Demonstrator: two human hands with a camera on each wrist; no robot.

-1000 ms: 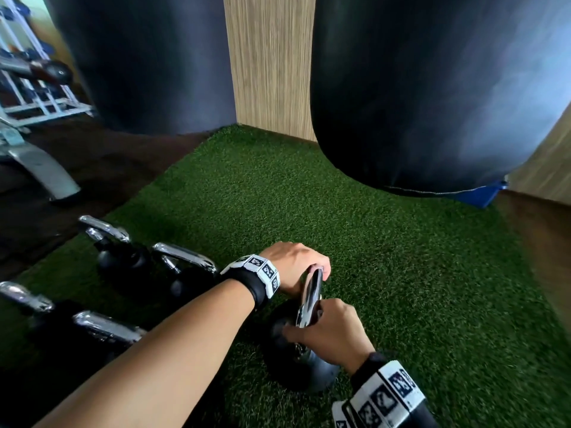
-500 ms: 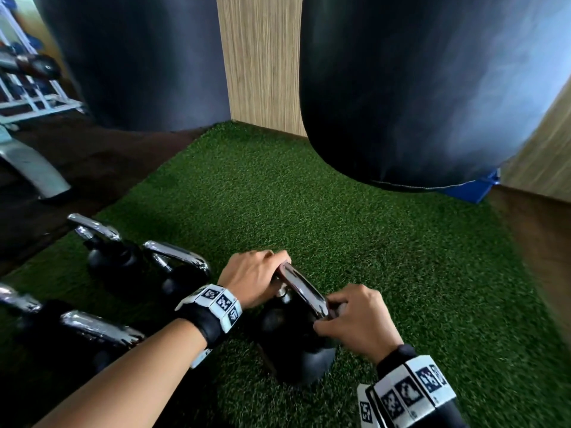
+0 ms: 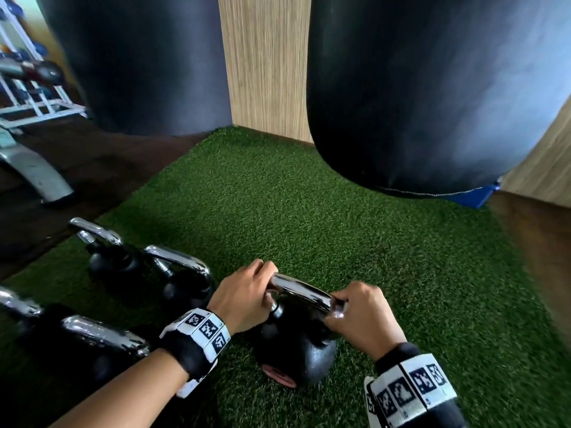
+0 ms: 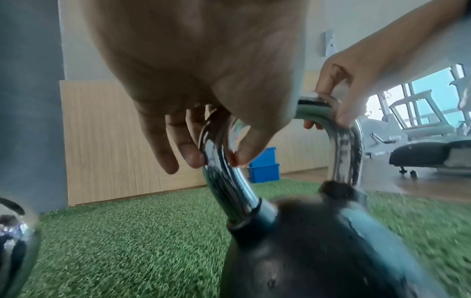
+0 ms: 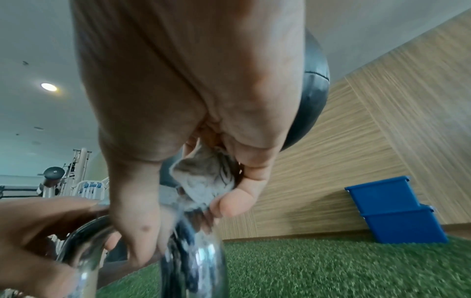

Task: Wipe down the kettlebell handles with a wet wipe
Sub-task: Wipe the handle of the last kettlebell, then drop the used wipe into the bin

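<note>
A black kettlebell (image 3: 296,356) with a chrome handle (image 3: 299,290) stands tilted on the green turf, a pink patch on its base showing. My left hand (image 3: 262,285) grips the left end of the handle; in the left wrist view its fingers (image 4: 183,153) and thumb wrap the chrome bend (image 4: 224,181). My right hand (image 3: 336,307) grips the right end. The right wrist view shows a crumpled grey-white wet wipe (image 5: 203,181) pinched between its thumb and fingers against the handle (image 5: 193,252).
Several other chrome-handled kettlebells (image 3: 176,264) stand close on the left. Two black punching bags (image 3: 417,88) hang just ahead, in front of a wood-panel wall. Stacked blue bins (image 5: 392,211) sit at the turf's far right edge. A bench foot (image 3: 34,171) and a dumbbell rack are at far left.
The kettlebell has turned, so its handle now lies crosswise instead of pointing away. My left hand shifted to the handle's left end and my right hand with the wipe to its right end.
</note>
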